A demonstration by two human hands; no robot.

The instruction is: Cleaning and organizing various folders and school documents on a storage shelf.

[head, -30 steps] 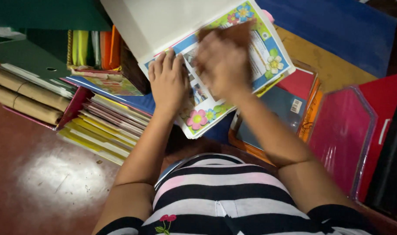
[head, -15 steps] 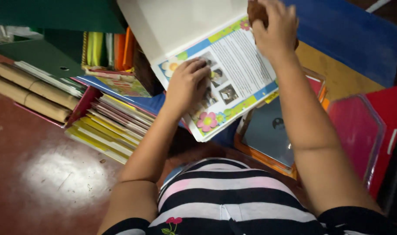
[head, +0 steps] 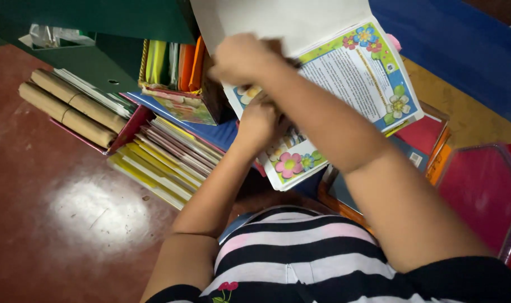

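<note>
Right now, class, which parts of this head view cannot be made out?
- Right hand: blurred; its grip on the page is unclear.
- Left hand: partly hidden under the right arm.
- Booklet: lower left page hidden by both hands.
- Red case: cut off by the right edge.

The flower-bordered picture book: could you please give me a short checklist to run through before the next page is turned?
1. Flower-bordered picture book lies open, with a printed page showing: ok.
2. Left hand rests on the book's lower page and steadies it: ok.
3. Right hand is at the white turned page; whether it pinches one sheet only: cannot tell.
4. Page under the right forearm is readable: not ok, the arm covers its middle.
5. Stack of thin yellow and pink booklets lies beside the book, apart from both hands: ok.
6. Woven basket of orange and green folders stands upright behind the left hand: ok.
</note>
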